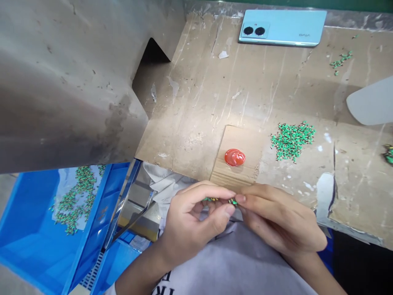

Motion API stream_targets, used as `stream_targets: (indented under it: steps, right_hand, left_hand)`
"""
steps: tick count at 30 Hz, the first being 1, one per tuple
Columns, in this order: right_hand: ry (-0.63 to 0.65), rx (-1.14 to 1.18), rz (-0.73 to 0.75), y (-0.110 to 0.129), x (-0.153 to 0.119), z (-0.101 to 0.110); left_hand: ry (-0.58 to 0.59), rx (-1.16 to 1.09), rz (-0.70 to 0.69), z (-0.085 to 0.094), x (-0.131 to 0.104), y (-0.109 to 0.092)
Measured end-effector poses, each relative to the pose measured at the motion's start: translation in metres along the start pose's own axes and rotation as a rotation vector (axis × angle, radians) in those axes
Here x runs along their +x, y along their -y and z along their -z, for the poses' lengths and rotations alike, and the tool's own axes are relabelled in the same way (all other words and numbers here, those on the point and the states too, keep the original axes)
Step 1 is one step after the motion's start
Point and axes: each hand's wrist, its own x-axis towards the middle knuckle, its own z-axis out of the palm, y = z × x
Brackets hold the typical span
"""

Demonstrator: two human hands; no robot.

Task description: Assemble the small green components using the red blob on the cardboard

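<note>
My left hand (196, 225) and my right hand (279, 217) meet at the table's near edge, fingertips almost touching. Between the left thumb and forefinger is a small green part (233, 202) with metallic ends. More of these green parts (210, 199) show behind the left thumb, partly hidden by the fingers. My right fingers close at the same spot, on what seems to be the same part. Just beyond the hands, a glossy red blob of paste (235, 157) sits on a piece of cardboard (239, 137). A pile of small green parts (291, 140) lies to its right.
A light blue phone (285, 28) lies at the back. At left stands a large metal housing (76, 82); below it, a blue bin (27, 229) holds many green parts (76, 196). A white rounded object (373, 102) juts in from the right, near scattered green parts (340, 60).
</note>
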Motion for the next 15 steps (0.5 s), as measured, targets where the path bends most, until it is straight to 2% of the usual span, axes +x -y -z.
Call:
stream_targets:
  steps: [5,15]
  right_hand:
    - [-0.012,-0.079,0.108,-0.0019,0.0035,-0.0006]
    - [-0.019,-0.108,0.126,-0.0007,0.0025,0.0]
  left_hand:
    - [-0.031,0.133,-0.069,-0.0047,-0.0014,-0.0055]
    - [-0.068,0.183,-0.043,-0.0053,-0.0015,-0.0063]
